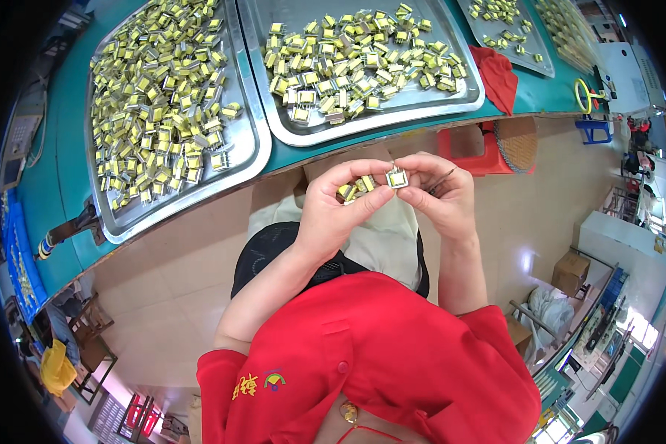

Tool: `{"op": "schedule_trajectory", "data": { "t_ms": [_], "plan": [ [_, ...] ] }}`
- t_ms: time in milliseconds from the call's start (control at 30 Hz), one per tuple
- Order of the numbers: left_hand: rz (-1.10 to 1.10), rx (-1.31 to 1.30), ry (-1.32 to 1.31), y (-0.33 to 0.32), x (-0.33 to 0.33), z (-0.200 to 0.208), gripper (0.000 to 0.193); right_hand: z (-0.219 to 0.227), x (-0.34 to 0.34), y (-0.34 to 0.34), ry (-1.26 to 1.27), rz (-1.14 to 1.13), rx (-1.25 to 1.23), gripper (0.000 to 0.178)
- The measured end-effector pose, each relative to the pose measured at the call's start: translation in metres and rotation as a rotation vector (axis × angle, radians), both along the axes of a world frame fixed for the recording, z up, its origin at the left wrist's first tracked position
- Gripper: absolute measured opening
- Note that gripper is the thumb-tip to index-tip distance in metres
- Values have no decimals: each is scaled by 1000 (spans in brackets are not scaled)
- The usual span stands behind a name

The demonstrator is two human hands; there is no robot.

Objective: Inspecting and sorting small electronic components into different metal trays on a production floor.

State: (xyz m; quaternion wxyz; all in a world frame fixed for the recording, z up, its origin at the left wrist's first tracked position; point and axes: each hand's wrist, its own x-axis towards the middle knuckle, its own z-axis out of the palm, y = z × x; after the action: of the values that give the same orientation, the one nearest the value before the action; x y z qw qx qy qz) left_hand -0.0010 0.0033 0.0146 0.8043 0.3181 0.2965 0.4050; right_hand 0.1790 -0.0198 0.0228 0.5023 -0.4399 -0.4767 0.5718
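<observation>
Close in front of my body, a small transformer [397,178] with yellow tape and metal pins is pinched between the fingertips of both hands. My left hand [329,211] is closed, with a few more yellow transformers [355,189] held in its curled fingers. My right hand [453,203] grips the pinched transformer from the other side, its pins pointing away from me. A thin dark object [444,180] shows at the right fingers; I cannot make out its kind. Beyond my hands, many similar transformers fill a left metal tray [261,148] and a middle metal tray [314,138].
Both trays lie on a green-topped table [288,154] whose front edge runs beyond my hands. A third tray [547,68] of transformers and a red cloth [498,80] lie to the right. A red stool [466,152] stands below the table. Cardboard box [570,273] at far right.
</observation>
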Motion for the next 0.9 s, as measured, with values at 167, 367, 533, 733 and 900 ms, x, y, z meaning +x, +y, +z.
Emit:
{"op": "schedule_trajectory", "data": {
  "t_ms": [167, 367, 533, 733, 900],
  "plan": [
    [32, 49, 22, 0, 0, 0, 30, -2, -3, 1, 98, -7, 21, 35],
    [24, 36, 28, -1, 1, 1, 32, -2, -3, 1, 57, -21, 40, 36],
    [72, 58, 80, -1, 3, -3, 33, -4, -2, 0, -35, -44, 88, 35],
    [-19, 56, 73, 0, 0, -2, 30, 2, -6, 1, -266, -26, 224, 37],
    [-114, -151, -64, 3, -3, -5, 31, 9, -18, 0, -394, -88, 233, 40]
  ]
}}
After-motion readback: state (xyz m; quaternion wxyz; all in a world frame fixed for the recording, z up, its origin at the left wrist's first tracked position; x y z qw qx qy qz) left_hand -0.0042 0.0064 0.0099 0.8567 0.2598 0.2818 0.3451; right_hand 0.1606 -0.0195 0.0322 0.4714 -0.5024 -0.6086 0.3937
